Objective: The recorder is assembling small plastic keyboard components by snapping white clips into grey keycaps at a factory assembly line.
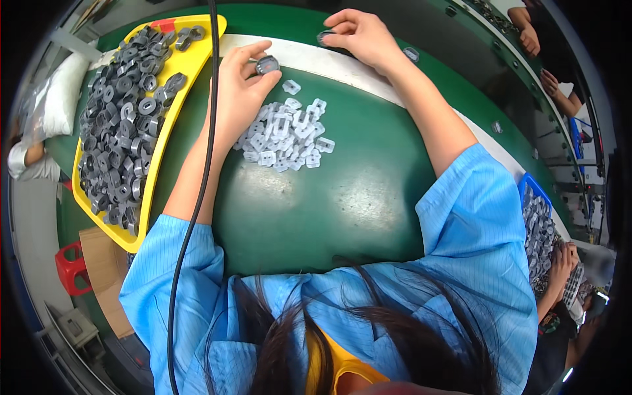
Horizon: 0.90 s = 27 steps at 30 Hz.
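Note:
My left hand pinches a dark grey round plastic part between thumb and fingers, with a paler centre showing. Farther off and to the right, my right hand reaches over the white strip, its fingertips closed on another dark grey round part, mostly covered by the fingers. Just below my left hand, a loose pile of small clear plastic pieces lies on the green tabletop. One clear piece sits apart, above the pile.
A yellow tray heaped with dark grey round parts stands at left. A black cable hangs across the view. Beyond the strip, single parts rest on a green surface. At right are a blue tray and other people's hands.

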Motion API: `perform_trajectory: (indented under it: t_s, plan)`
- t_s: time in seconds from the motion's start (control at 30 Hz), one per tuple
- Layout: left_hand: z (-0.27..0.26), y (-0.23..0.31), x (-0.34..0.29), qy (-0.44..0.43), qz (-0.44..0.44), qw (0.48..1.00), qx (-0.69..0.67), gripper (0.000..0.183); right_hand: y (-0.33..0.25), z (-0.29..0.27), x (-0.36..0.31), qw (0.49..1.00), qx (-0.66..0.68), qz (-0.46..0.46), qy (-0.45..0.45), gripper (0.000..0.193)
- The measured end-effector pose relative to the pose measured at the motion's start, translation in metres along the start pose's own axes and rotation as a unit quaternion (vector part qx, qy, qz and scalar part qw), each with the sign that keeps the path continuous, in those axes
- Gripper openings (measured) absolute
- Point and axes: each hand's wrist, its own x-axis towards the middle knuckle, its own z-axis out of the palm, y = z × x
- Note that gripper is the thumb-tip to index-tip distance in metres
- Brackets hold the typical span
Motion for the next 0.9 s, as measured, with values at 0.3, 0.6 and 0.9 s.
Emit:
perform_trajectory:
  t_s: [0.3,0.6,0.9]
  plan:
    - [0.003,-0.011,0.019,0.056,0.055,0.995,-0.063,0.036,-0.038,0.011,-0.022,0.960,-0.091,-0.241,-0.111,0.026]
    - [-0.005,-0.004,0.006,0.058,0.034,0.996,-0.055,0.037,-0.046,0.010,-0.030,0.962,0.075,-0.147,-0.217,0.016]
    - [0.012,0.003,0.006,0.088,0.108,0.990,0.004,0.033,-0.052,0.017,-0.033,0.969,0.216,-0.034,-0.113,0.021]
